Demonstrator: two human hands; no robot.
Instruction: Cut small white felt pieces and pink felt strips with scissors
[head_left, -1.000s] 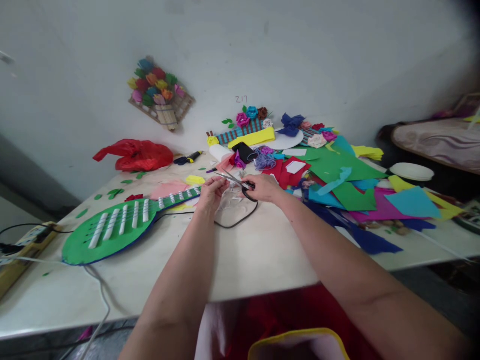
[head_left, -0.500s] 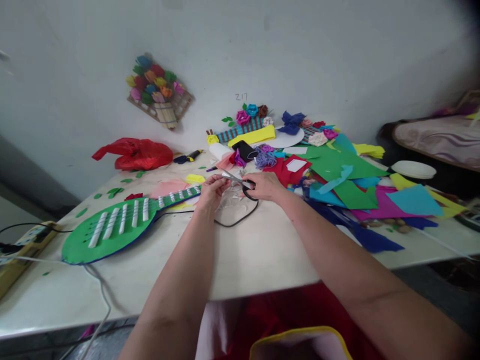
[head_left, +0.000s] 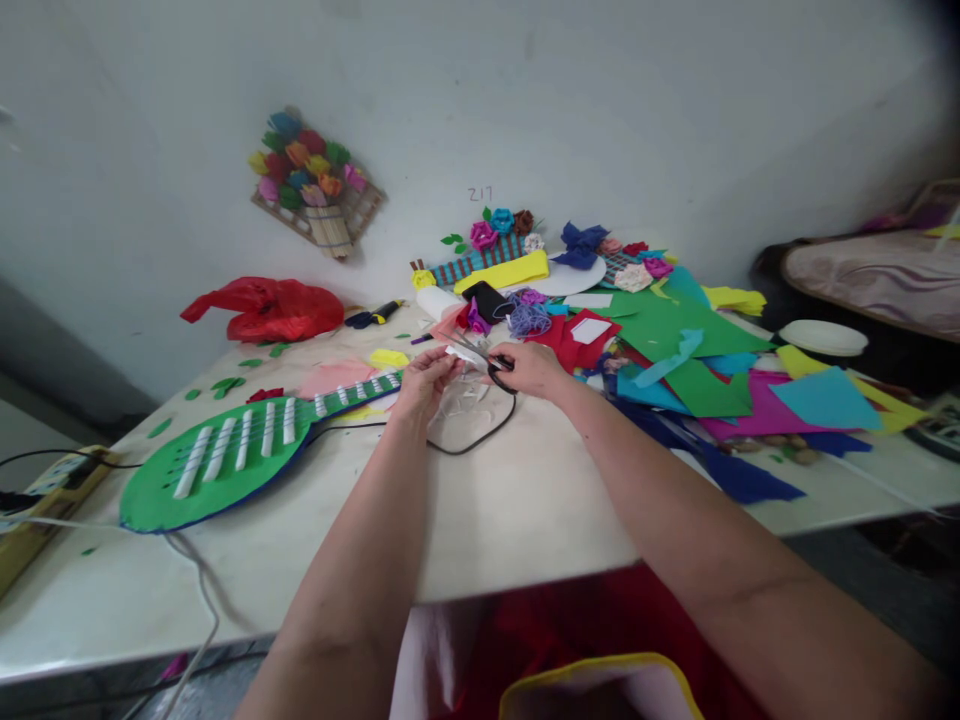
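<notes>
My right hand (head_left: 529,370) is closed around the black handles of a pair of scissors (head_left: 477,350), whose blades point left toward my other hand. Between the fingertips of my left hand (head_left: 426,380) is a small white piece (head_left: 463,354), pinched, with the blades right at it. Just left of my left hand lies a green guitar-shaped craft (head_left: 202,490) with white bars and thin strings across it; its neck reaches almost to my wrist. Clear crumpled plastic (head_left: 459,410) and a black cord lie on the table under my hands.
Coloured paper sheets (head_left: 675,325) pile up on the right. A red plastic bag (head_left: 285,310), a yellow-and-black tool (head_left: 385,312) and paper flowers (head_left: 484,235) line the back. A power strip (head_left: 56,500) sits at the left edge, with cables running over the table.
The scissor blades have shifted on the white piece, which shows more plainly between my hands now. Both hands stay in nearly the same place.
</notes>
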